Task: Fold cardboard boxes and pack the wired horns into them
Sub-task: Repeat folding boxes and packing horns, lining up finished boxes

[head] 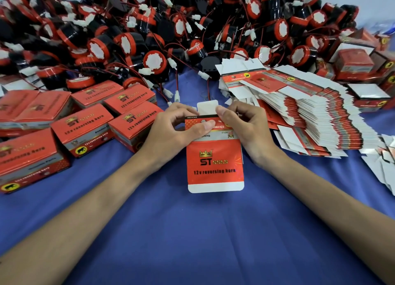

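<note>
A flat red and white cardboard box (214, 162), printed "12v reversing horn", is held in the middle over the blue cloth. My left hand (177, 130) grips its upper left part, with the thumb pressed across the red panel. My right hand (243, 124) pinches the upper right edge beside the white top flap. The near white flap hangs free toward me. A big heap of black and red wired horns (154, 60) with white plugs fills the back.
Several folded boxes (83, 124) lie at the left. A fanned stack of flat box blanks (310, 113) sits at the right, with more boxes (354, 64) behind it and white scraps (382, 162) at the far right. Blue cloth (203, 231) covers the near table.
</note>
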The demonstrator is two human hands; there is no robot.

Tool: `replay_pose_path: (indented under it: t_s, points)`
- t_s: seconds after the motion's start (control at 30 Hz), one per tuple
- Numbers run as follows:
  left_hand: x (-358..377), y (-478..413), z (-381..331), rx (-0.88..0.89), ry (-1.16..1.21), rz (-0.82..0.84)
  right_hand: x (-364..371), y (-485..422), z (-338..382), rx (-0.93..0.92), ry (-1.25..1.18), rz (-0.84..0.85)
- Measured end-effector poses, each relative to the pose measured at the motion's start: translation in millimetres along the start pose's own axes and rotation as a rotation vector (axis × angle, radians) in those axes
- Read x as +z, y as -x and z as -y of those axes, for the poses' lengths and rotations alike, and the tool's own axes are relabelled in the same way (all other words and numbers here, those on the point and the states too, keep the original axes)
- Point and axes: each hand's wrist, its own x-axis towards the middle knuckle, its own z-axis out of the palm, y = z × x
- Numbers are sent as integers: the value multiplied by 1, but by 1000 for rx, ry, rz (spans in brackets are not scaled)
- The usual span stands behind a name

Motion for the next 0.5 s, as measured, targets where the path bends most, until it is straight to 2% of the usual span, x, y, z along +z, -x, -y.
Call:
replay_pose_path:
  t_s: [0.13,0.23,0.37,0.5]
  points:
    - [1,-2,1,-3,-18,-43,7,2,1,31,-39,-17]
    - [0,-1,1,67,-53,-119,8,4,2,66,-29,-25]
    - [0,2,0,155,-57,-194,12,9,5,65,-70,48]
    - [1,3,-3,156,47,-66,12,11,9,-6,-134,69]
